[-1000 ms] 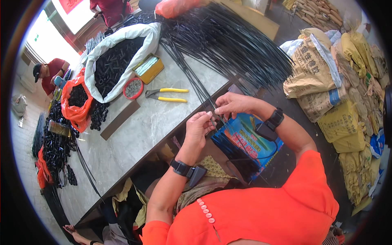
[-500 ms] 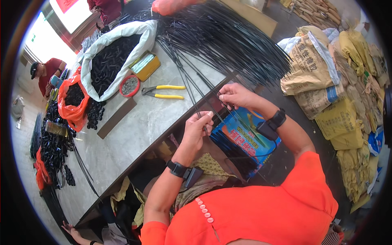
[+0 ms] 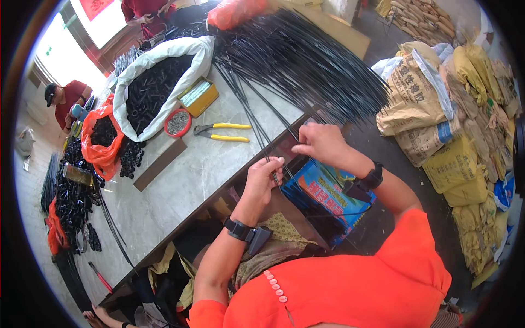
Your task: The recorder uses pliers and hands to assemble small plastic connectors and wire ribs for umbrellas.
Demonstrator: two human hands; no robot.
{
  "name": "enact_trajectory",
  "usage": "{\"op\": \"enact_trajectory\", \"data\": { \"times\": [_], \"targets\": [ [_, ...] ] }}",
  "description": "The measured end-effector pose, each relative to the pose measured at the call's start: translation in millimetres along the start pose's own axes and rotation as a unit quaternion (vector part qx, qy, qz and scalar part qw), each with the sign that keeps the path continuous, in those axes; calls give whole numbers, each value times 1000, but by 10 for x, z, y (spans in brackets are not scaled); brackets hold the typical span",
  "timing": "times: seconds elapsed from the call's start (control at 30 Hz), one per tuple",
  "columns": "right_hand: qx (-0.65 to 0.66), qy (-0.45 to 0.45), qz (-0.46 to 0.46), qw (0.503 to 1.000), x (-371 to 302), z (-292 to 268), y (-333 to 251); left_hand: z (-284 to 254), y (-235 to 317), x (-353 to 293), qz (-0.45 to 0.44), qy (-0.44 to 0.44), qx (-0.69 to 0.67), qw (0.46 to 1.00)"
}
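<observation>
Thin black rods [image 3: 253, 118] run off the large pile toward me and over the table edge. My left hand [image 3: 262, 179] is closed in a pinch around a few of these rods, just past the edge. To its right, my right hand [image 3: 326, 143] is bent with its fingers curled down beside other rods. The thumb points left, and whatever its fingers grip is hidden. Yellow-handled pliers [image 3: 224, 132] lie on the table, left of the rods. Below my hands stands a blue printed bag [image 3: 328, 191] with more black rods beside it.
On the grey marble table [image 3: 180, 218] stand a white sack [image 3: 206, 52] of black parts, an orange bag [image 3: 104, 158], a red dish [image 3: 178, 123], a yellow box [image 3: 203, 101] and a dark bar [image 3: 159, 164]. Two people work at the far side. Stacked sacks [image 3: 415, 98] line the right.
My right hand has turned over, knuckles up, and its fingers have curled down. My left hand stays pinched on the rods. A red-handled tool now shows at the lower left, near another person's hand.
</observation>
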State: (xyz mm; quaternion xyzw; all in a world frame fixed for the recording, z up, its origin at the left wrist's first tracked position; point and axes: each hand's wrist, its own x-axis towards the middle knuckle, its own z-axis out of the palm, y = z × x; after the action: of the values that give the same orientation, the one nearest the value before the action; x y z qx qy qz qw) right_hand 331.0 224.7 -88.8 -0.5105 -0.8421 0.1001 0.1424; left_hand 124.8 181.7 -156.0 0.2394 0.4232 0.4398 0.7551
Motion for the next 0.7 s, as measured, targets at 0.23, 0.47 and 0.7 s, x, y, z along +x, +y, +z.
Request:
{"op": "enact_trajectory", "data": {
  "times": [0.23, 0.47, 0.7],
  "targets": [
    [-97, 31, -17, 995, -22, 118, 36, 65, 178, -265, 5, 42, 166, 985],
    [305, -109, 149, 934, 77, -350, -109, -40, 321, -320, 356, 110, 478, 796],
    [551, -97, 76, 825, 117, -277, -198, 351, 701, -56, 457, -3, 584, 670]
  ]
}}
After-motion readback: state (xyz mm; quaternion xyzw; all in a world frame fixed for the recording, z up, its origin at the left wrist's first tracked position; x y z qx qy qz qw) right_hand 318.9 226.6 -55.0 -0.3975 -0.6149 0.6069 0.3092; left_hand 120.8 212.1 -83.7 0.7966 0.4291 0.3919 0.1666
